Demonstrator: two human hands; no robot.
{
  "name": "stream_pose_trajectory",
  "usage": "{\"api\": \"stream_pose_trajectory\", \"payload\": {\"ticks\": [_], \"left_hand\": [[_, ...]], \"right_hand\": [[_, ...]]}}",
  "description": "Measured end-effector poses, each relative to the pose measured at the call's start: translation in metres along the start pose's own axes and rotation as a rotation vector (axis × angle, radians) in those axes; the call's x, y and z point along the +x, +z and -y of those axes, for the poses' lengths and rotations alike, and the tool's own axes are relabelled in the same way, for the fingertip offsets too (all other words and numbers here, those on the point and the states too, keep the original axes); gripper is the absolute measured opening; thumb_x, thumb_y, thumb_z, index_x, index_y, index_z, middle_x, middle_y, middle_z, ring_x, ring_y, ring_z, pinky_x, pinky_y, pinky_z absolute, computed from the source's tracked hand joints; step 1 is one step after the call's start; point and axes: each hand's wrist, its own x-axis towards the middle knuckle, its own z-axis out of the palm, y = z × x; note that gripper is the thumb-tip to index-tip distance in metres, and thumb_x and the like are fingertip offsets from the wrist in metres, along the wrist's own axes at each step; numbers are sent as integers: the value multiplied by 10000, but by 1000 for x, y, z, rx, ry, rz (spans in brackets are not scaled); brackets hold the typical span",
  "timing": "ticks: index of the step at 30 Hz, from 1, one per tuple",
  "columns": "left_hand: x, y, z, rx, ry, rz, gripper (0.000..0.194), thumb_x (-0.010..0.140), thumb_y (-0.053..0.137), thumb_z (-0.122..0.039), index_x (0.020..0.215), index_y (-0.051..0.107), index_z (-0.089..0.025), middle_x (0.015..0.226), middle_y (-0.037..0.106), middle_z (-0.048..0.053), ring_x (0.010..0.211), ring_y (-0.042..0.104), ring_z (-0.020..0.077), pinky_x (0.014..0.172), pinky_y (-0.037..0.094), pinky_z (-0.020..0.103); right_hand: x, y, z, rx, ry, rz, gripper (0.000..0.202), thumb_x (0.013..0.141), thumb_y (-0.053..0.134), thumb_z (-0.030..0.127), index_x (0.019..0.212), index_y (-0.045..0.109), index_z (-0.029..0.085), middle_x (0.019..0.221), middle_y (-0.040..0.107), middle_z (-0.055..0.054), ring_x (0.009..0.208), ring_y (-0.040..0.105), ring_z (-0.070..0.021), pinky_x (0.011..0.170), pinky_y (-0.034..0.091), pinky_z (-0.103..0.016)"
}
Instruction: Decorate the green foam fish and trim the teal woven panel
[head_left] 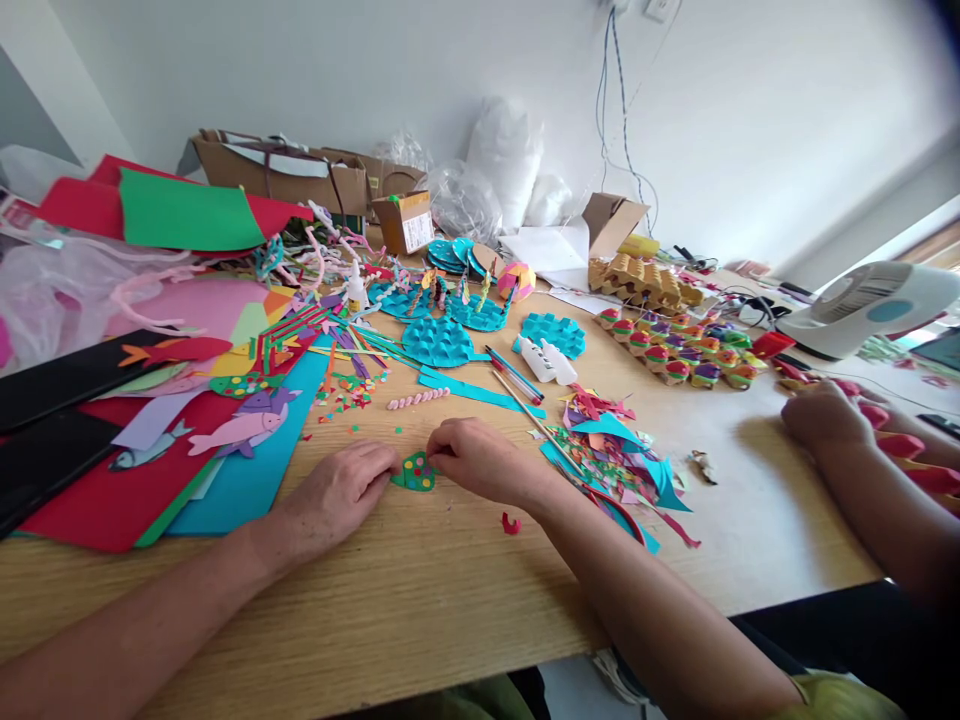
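Note:
A small green cutout with coloured dots (417,474) lies on the wooden table between my two hands. My left hand (352,492) rests on the table, its fingers closed at the cutout's left edge. Over the upper right edge, my right hand (480,462) has its fingertips pinched together and touching the cutout; anything tiny between them is hidden. Just beyond lies a pink twisted strip (418,398). Close to my right forearm sits a curled red scrap (511,523).
Coloured sheets with fish cutouts (240,430) cover the left. Paper scraps (615,450) and red-handled scissors (619,512) lie right of centre. White glue bottles (546,360), blue egg-carton pieces (439,342) and painted egg cartons (675,345) stand behind. Another person's hand (825,415) is at the right.

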Motion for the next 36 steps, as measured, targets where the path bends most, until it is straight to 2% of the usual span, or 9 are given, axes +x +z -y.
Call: {"api": "stream_pose_trajectory", "payload": {"ticks": [4, 11, 15, 27, 36], "left_hand": [[-1, 0, 1, -12, -6, -10, 192, 798, 382, -84, 800, 548, -180, 796, 609, 27, 766, 570, 157, 695, 457, 272], [1, -1, -1, 15, -6, -2, 198, 790, 375, -77, 761, 539, -183, 751, 595, 21, 729, 563, 154, 660, 456, 266], [1, -3, -4, 21, -13, 18, 190, 798, 376, -88, 756, 541, -174, 744, 594, 27, 720, 560, 155, 647, 456, 267], [1, -3, -4, 27, -7, -6, 199, 785, 380, -74, 754, 543, -183, 737, 596, 21, 698, 560, 152, 637, 457, 264], [-1, -2, -1, 28, -1, 4, 195, 799, 387, -76, 791, 556, -172, 778, 609, 32, 744, 567, 158, 679, 459, 270]], "right_hand": [[-3, -6, 0, 49, 12, -43, 181, 743, 489, 129, 765, 666, 157, 735, 660, -19, 670, 545, -108, 573, 345, -189], [1, 8, -2, -9, -4, 23, 183, 757, 502, 176, 801, 680, 171, 769, 672, -35, 692, 558, -129, 584, 336, -209], [1, 6, -1, 6, 1, -15, 187, 759, 496, 173, 805, 677, 163, 788, 674, -39, 711, 561, -130, 593, 343, -204], [0, 9, 1, -44, -11, 21, 191, 775, 503, 203, 833, 683, 178, 814, 683, -50, 749, 589, -154, 617, 353, -224], [-1, 4, -1, 12, 0, -29, 195, 742, 486, 168, 784, 677, 157, 781, 677, -51, 711, 571, -142, 598, 357, -213]]}}
